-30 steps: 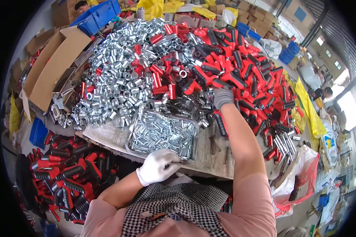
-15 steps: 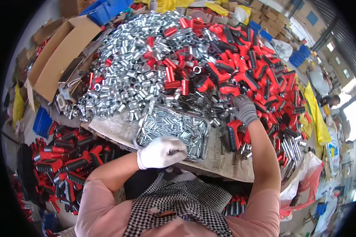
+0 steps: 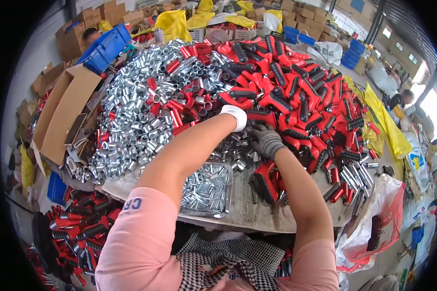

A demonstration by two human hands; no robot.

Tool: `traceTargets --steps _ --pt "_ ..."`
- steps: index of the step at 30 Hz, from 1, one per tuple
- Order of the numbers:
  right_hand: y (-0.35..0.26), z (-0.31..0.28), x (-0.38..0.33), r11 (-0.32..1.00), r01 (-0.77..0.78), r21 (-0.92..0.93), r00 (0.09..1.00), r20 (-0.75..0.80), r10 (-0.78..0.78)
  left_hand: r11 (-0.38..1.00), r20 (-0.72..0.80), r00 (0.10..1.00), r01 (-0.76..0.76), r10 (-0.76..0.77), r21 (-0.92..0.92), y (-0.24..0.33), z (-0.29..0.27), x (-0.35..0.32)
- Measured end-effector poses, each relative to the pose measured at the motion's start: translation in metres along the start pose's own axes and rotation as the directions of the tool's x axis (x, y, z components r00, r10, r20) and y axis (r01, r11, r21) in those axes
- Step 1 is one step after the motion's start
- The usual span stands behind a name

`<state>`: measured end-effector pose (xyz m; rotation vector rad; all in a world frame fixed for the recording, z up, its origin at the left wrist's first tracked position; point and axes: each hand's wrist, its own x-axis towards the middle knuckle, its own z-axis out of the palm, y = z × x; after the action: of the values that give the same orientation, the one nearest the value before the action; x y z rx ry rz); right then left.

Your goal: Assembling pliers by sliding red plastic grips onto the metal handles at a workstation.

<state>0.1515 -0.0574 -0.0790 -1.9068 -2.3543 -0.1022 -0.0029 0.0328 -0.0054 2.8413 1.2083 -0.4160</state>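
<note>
My left hand [image 3: 236, 118], in a white glove, reaches far into the heap where silver tubes [image 3: 136, 99] meet red and black grip handles [image 3: 296, 99]. Its fingers are hidden behind the wrist and the parts. My right hand [image 3: 267, 140], in a grey glove, is just nearer and to the right, its fingers curled down among small dark metal parts; what they hold is hidden. Below the hands, a clear tray [image 3: 227, 194] contains many short silver pins [image 3: 204, 186]. A red and black handle [image 3: 265, 182] lies close to my right wrist.
Dark coil springs [image 3: 253, 189] lie on the table edge [image 3: 238, 216]. A cardboard box [image 3: 65, 116] and a blue crate [image 3: 104, 48] stand at the left. More handles [image 3: 82, 225] are piled low on the left. At the right are metal rods [image 3: 357, 177] and a plastic bag [image 3: 374, 223].
My left hand has moved from above the pin tray forward and right to the heap. My right hand has shifted left, closer to it. The view has shifted too.
</note>
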Motion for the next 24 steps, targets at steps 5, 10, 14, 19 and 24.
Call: traceTargets --steps 5,10,14,19,24 --pt "-0.013 -0.035 0.015 0.993 -0.107 -0.053 0.962 0.247 0.117 0.997 -0.202 0.978 0.044 -0.056 -0.059 -0.003 0.024 0.041" --pt "0.007 -0.026 0.021 0.974 -0.181 0.134 0.965 0.213 0.151 0.935 -0.175 0.961 0.149 -0.213 -0.321 -0.003 0.018 0.062" --pt "0.014 -0.02 0.014 0.925 -0.123 0.36 0.989 -0.029 0.142 0.916 -0.072 0.989 0.09 -0.128 -0.391 -0.033 0.035 0.087" --pt "0.037 -0.018 -0.021 -0.061 0.049 0.997 0.864 -0.012 0.503 0.945 -0.129 0.991 -0.078 0.038 -0.317 -0.034 0.03 0.085" --pt "0.029 -0.028 -0.043 -0.428 0.074 0.901 0.845 0.172 0.506 0.926 -0.149 0.987 0.004 -0.065 -0.377 -0.035 0.003 0.059"
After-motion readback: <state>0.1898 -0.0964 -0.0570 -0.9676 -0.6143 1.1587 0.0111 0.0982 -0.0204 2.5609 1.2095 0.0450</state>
